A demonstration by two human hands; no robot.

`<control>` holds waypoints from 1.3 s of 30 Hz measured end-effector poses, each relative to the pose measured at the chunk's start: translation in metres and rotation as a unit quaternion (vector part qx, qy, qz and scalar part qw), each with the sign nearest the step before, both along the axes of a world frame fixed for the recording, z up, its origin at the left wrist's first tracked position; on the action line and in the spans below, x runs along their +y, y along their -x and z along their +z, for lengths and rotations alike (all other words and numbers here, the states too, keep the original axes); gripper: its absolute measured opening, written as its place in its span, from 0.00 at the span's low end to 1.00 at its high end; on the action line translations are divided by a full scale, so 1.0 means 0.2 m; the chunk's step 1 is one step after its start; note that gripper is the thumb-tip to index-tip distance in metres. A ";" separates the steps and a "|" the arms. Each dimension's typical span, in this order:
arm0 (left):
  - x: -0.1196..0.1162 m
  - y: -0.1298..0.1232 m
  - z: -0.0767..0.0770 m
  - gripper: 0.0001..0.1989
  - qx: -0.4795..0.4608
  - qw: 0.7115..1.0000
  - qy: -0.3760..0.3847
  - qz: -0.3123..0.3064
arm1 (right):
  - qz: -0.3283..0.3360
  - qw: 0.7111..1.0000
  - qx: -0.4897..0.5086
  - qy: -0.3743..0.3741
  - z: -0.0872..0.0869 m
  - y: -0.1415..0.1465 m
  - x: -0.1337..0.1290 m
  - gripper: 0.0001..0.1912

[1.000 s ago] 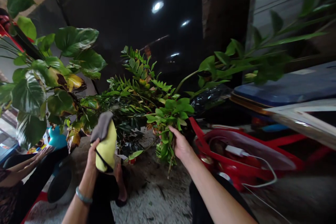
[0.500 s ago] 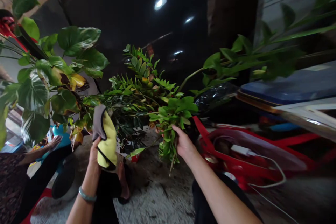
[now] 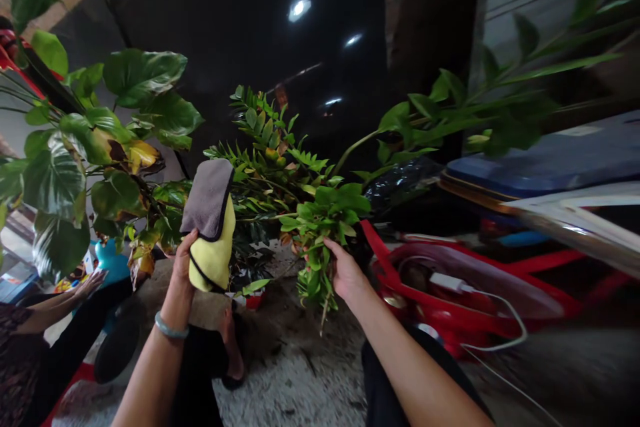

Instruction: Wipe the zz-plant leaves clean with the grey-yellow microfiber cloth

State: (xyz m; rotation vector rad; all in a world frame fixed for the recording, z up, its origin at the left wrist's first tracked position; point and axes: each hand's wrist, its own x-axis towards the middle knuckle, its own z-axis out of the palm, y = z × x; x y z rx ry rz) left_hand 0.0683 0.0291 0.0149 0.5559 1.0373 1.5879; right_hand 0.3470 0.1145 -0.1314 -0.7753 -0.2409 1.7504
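Observation:
A folded cloth (image 3: 210,203), grey on one side and yellow on the other with dark edging, is gripped in my left hand (image 3: 184,270). My right hand (image 3: 344,270) is closed around a leafy green stem (image 3: 317,273) that hangs down in front of the larger plant; its fingertips are partly hidden by leaves. Behind both hands spreads a potted plant (image 3: 270,177) with narrow leaflets and a few yellowed ones. To the left of the cloth stand broad glossy leaves (image 3: 145,73), some browned and yellow.
On the right is a red scooter (image 3: 465,293) with a white charger (image 3: 447,281) and cable in its front pocket. A blue-topped surface (image 3: 540,157) juts in above it. Another person's hands (image 3: 85,290) show at lower left. Behind the plants stands a dark glossy panel (image 3: 240,27).
My left hand has raised and turned the cloth, so more of its grey side faces me. My right hand stays on the stem. The view has shifted slightly.

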 end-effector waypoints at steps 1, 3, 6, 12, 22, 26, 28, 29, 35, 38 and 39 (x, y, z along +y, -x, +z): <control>0.04 -0.03 -0.02 0.11 0.011 0.999 0.036 -0.005 | -0.005 1.000 -0.001 -0.005 0.00 0.00 0.00 0.07; 0.07 -0.09 -0.11 0.09 0.049 0.993 0.104 -0.018 | -0.016 1.000 -0.002 -0.013 0.00 0.00 -0.01 0.06; 0.03 -0.14 -0.19 0.09 0.092 0.985 0.129 -0.062 | -0.024 1.000 0.001 -0.013 0.01 -0.02 -0.02 0.04; 0.05 -0.11 0.10 0.13 0.038 0.995 0.008 -0.088 | -0.007 1.000 0.004 -0.003 0.02 -0.03 -0.02 0.07; 0.19 -0.21 -0.24 0.13 0.113 0.984 0.110 -0.088 | -0.031 0.999 -0.006 -0.021 0.03 -0.01 -0.03 0.04; 0.05 -0.15 -0.23 0.20 0.054 0.977 0.120 -0.165 | -0.018 1.000 -0.011 -0.018 0.00 -0.04 -0.02 0.04; 0.04 -0.11 -0.13 0.20 0.023 0.982 0.098 -0.161 | -0.002 1.000 -0.008 -0.006 0.00 -0.04 -0.02 0.05; 0.05 -0.11 -0.07 0.20 0.010 0.985 0.079 -0.151 | 0.003 1.000 -0.007 -0.002 0.00 -0.04 -0.02 0.06; 0.23 -0.18 0.00 0.18 -0.003 0.995 0.044 -0.094 | -0.020 1.000 -0.006 -0.008 0.02 0.00 -0.02 0.04; 0.24 -0.22 -0.16 0.17 0.021 0.988 0.120 -0.094 | -0.030 0.999 -0.006 -0.016 0.01 0.00 -0.02 0.03; 0.22 -0.22 -0.21 0.16 0.027 0.984 0.145 -0.102 | -0.033 0.999 -0.007 -0.020 0.01 0.00 -0.02 0.03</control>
